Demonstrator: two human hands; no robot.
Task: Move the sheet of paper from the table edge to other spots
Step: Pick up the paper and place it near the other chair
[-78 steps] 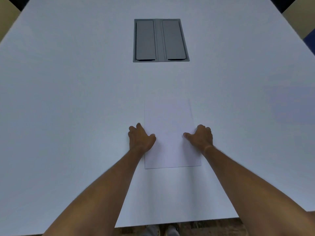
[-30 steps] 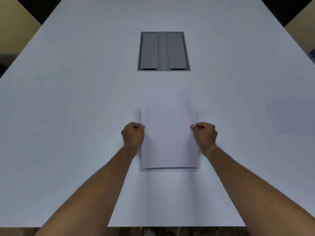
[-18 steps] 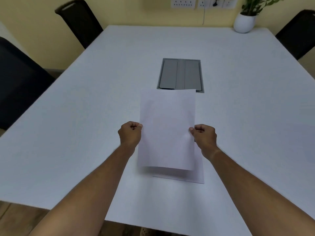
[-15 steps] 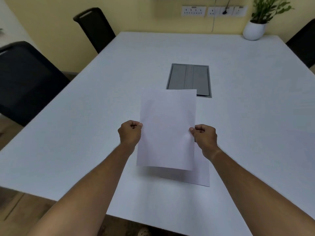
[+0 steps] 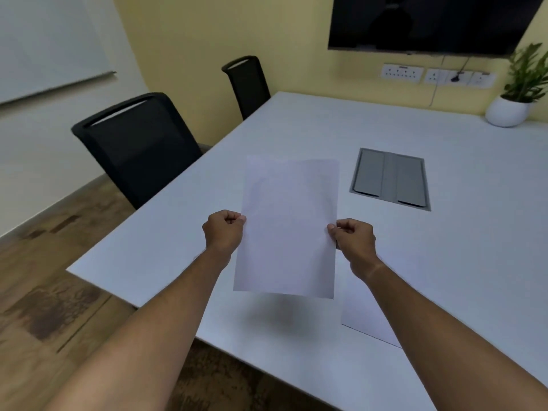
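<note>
The sheet of paper (image 5: 289, 226) — pinched by both hands, left hand (image 5: 223, 231) and right hand (image 5: 353, 241) — is now being carried clear of the surface (image 5: 462, 262) toward ten o'clock, so a new spot is being sought.

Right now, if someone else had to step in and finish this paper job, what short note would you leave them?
Left hand pinches the left edge of the plain white paper sheet; right hand pinches its right edge.
The sheet is lifted off the white table, held above its near left part.
A second white sheet lies flat near the table edge, partly behind the right forearm.
Done: pickup.
Left: set the held sheet down at a new spot and let go.
</note>
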